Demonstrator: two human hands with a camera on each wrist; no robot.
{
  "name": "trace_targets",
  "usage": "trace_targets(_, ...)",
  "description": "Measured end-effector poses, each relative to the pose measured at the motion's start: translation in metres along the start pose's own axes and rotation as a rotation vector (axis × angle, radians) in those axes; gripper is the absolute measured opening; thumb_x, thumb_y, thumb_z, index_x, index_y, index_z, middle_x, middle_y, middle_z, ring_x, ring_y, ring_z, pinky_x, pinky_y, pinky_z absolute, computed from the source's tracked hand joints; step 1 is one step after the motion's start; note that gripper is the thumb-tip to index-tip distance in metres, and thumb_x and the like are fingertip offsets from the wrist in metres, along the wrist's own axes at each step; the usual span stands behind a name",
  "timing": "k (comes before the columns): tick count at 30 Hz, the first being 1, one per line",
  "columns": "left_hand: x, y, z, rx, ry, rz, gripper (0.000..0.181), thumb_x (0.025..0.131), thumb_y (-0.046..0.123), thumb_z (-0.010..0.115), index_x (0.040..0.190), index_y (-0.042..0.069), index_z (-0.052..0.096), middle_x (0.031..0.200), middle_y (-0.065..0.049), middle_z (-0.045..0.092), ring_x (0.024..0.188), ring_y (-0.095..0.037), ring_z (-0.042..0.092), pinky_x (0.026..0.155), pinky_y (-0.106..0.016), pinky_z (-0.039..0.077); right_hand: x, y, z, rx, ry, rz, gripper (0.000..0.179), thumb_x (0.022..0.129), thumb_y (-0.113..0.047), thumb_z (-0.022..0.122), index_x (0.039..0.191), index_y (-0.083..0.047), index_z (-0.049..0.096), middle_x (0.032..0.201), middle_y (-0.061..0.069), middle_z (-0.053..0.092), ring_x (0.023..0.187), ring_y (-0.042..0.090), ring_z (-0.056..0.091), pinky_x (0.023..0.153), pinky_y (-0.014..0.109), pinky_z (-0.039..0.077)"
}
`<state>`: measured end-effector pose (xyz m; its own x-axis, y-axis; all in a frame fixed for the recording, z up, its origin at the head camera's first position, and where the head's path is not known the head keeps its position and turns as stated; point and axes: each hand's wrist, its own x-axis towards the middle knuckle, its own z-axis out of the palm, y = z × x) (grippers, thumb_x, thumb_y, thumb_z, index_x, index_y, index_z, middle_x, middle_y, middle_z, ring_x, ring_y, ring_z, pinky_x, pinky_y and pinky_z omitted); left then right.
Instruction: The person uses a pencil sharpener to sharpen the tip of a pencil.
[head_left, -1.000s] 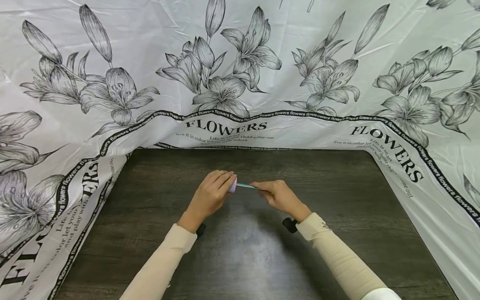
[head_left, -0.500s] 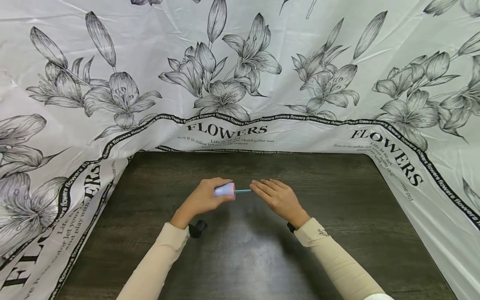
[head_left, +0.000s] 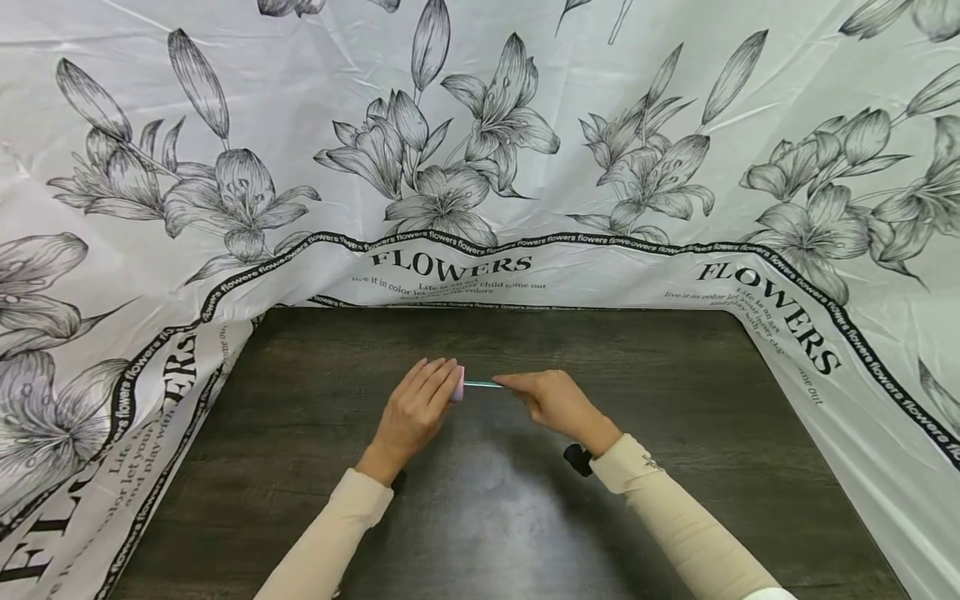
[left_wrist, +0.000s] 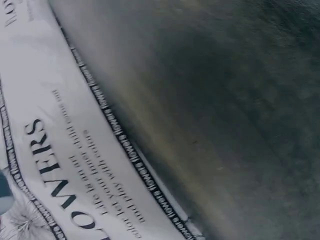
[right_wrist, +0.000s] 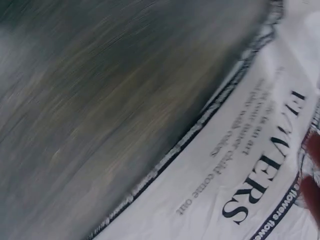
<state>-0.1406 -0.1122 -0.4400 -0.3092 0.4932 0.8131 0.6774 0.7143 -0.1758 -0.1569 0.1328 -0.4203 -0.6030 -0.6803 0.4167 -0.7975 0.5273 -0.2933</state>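
Observation:
My left hand (head_left: 412, 412) grips a lavender cylinder with a pink rim (head_left: 458, 383), mostly hidden behind its fingers. From the rim a thin teal stem (head_left: 482, 384) runs level to the right, above the table. Its far end is pinched by my right hand (head_left: 558, 402), index finger laid along it and thumb out of sight. What kind of thing this is cannot be made out. In the right wrist view blurred fingertips (right_wrist: 311, 195) show at the right edge. A teal-grey rounded bit (left_wrist: 4, 192) at the left wrist view's left edge is too cut off to identify.
The dark wood-grain table (head_left: 480, 517) lies under both hands. White cloth (head_left: 630, 275) with printed flowers and lettering hangs behind it and along both sides. Each wrist wears a small black device (head_left: 577, 459).
My left hand turned back to show the cylinder half a second ago and has rolled over it again. The right hand's fingers lay flat over the stem then, and now are turned knuckles up.

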Motion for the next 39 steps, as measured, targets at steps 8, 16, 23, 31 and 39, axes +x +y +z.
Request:
trace_targets(8, 0.023, -0.009, -0.017, -0.421, -0.483, -0.417, 0.055, 0.072, 0.022, 0.076, 0.12, 0.003, 0.056, 0.112, -0.01, 0.06, 0.095, -0.021, 0.057, 0.078, -0.035, 0.048, -0.007, 0.0, 0.009, -0.584, 0.287, -0.258, 0.032, 0.096, -0.01, 0.04, 0.124, -0.013, 0.055, 0.122, 0.0, 0.057, 0.1, 0.018, 0.06, 0.085, 0.034, 0.048)
trace_targets(16, 0.03, -0.013, -0.02, -0.586, -0.721, -0.486, 0.05, 0.078, 0.027, 0.069, 0.12, 0.002, 0.056, 0.102, -0.009, 0.062, 0.077, -0.017, 0.056, 0.064, -0.03, 0.048, -0.013, 0.004, 0.007, -0.483, 0.261, -0.325, 0.031, 0.09, -0.005, 0.051, 0.118, -0.011, 0.06, 0.113, 0.001, 0.062, 0.087, 0.014, 0.063, 0.067, 0.024, 0.051)
trace_targets(23, 0.0, 0.001, 0.005, -0.03, -0.108, 0.057, 0.036, 0.081, 0.016, 0.065, 0.112, -0.002, 0.059, 0.11, -0.014, 0.061, 0.099, -0.027, 0.057, 0.088, -0.042, 0.045, -0.013, 0.007, 0.004, 0.187, -0.039, 0.052, 0.041, 0.081, 0.007, 0.058, 0.118, -0.011, 0.06, 0.091, 0.003, 0.069, 0.053, 0.004, 0.055, 0.045, 0.014, 0.039)
trace_targets(31, 0.006, -0.005, -0.006, -0.417, -0.457, -0.321, 0.056, 0.073, 0.023, 0.074, 0.121, 0.003, 0.054, 0.11, -0.008, 0.06, 0.093, -0.019, 0.058, 0.078, -0.033, 0.049, -0.011, 0.007, 0.009, -0.379, 0.149, -0.177, 0.044, 0.077, 0.003, 0.064, 0.117, -0.015, 0.061, 0.109, -0.002, 0.064, 0.075, 0.01, 0.064, 0.053, 0.02, 0.047)
trace_targets(39, 0.022, -0.02, -0.021, -0.752, -0.847, -0.622, 0.05, 0.084, 0.037, 0.06, 0.123, 0.007, 0.054, 0.103, -0.005, 0.062, 0.071, -0.01, 0.053, 0.062, -0.026, 0.045, -0.014, 0.007, 0.017, -0.551, 0.278, -0.321, 0.029, 0.09, -0.008, 0.052, 0.117, -0.011, 0.061, 0.112, 0.0, 0.063, 0.088, 0.015, 0.063, 0.072, 0.027, 0.051)
